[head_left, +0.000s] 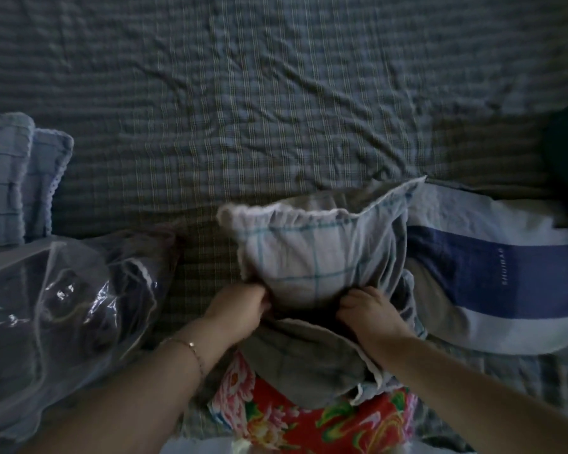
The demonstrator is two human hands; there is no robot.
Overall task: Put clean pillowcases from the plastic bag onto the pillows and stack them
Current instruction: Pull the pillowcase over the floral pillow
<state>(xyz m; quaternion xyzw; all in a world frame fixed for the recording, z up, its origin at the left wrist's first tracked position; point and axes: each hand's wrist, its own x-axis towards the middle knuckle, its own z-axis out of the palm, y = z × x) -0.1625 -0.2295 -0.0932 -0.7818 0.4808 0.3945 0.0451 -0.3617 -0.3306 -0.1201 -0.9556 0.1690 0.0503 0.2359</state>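
A white pillow [304, 253] with thin teal check lines and a frilled edge sits in the middle of the bed, partly wrapped in a grey pillowcase [305, 358]. My left hand [240, 306] grips the pillowcase opening at the pillow's lower left corner. My right hand [369, 309] grips the opening at the lower right corner. The grey fabric bunches toward me and runs up the pillow's right side. A clear plastic bag [56, 309] with dark folded fabric inside lies at the left.
Two light blue pillows [17, 178] lie together at the far left. A white pillow with a broad blue stripe [492, 276] lies at the right. Checked bedding [276, 93] covers the bed. Red floral fabric [312, 417] is at the bottom centre.
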